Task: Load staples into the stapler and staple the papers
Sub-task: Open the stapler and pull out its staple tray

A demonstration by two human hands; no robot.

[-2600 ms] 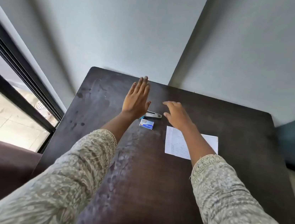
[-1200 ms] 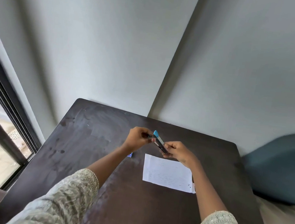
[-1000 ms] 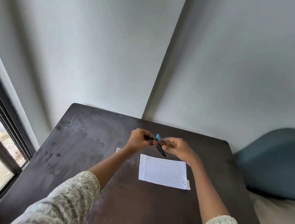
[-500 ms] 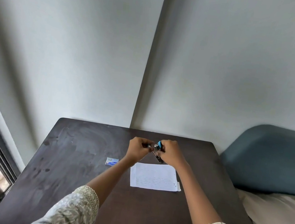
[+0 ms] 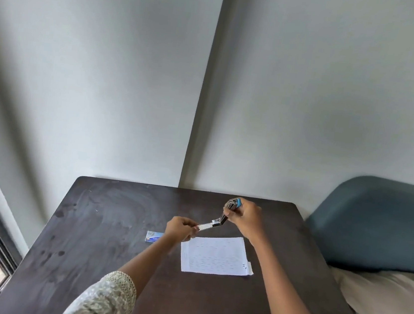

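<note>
Above the table's (image 5: 92,234) far edge, we hold the stapler (image 5: 231,206) clenched in our right hand (image 5: 245,217), while our left hand (image 5: 180,229) pinches its drawn-out metal tray (image 5: 205,226). Both are off the surface. The papers (image 5: 216,254) lie toward the right edge, the staple box (image 5: 153,236) just left of them. Pulling harder could, we judge, yank the tray free or let it snap back onto our fingertips.
</note>
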